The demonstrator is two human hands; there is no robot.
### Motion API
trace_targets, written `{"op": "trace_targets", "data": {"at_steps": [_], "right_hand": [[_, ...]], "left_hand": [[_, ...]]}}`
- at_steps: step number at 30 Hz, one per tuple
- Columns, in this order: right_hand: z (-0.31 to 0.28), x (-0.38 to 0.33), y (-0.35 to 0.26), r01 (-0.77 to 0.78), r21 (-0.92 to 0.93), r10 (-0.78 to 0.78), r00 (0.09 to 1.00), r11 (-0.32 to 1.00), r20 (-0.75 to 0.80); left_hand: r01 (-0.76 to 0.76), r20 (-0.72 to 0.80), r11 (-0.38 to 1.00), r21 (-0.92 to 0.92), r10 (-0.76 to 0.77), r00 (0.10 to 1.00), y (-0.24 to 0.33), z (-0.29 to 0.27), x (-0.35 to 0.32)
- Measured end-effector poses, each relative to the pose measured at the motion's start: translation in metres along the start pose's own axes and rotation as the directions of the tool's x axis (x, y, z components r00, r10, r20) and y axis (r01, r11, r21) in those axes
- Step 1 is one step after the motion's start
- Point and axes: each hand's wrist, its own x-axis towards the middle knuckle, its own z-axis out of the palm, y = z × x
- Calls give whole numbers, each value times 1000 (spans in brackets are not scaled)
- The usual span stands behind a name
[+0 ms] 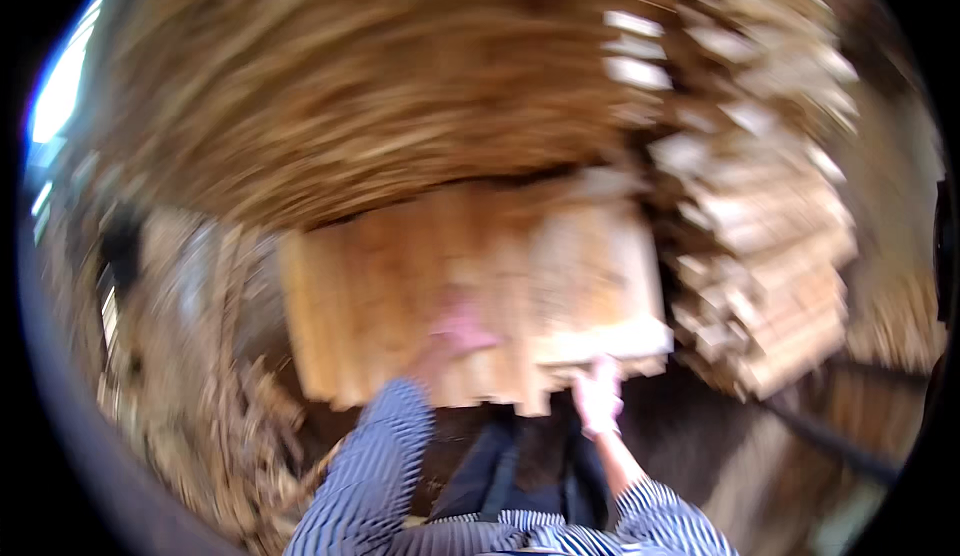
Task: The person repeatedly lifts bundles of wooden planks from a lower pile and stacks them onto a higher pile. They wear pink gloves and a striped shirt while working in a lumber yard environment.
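Striped sleeves (375,456) above a row of boards (385,306)

Your left hand (462,329), blurred, looks spread on the row, which lies right in front of you. Your right hand (598,398) is at the near edge of the pale wood (610,340) on the row's right side; blur hides whether it pinches. Stacked wood (770,296) stands further right.

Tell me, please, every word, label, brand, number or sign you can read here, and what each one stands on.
None can be read.
Boards under the left hand and at the right hand: no lettering visible.
Wood stack on the right: none visible.
Striped sleeves: stripes only.
The picture is blurred, so small marks could not be read.
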Motion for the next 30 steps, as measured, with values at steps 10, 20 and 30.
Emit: {"op": "trace_targets", "data": {"at_steps": [10, 20, 30], "right_hand": [[-179, 54, 74, 223, 273, -163, 961, 936, -225], [-301, 185, 178, -311, 523, 574, 671, 793, -470], [-297, 232, 175, -474, 490, 676, 596, 732, -433]], "left_hand": [[-298, -645, 852, -431, -59, 762, 169, 60, 48], [-671, -463, 540, -509, 485, 742, 471, 24, 86], [-417, -409, 861, 293, 507, 759, 631, -4, 141]]}}
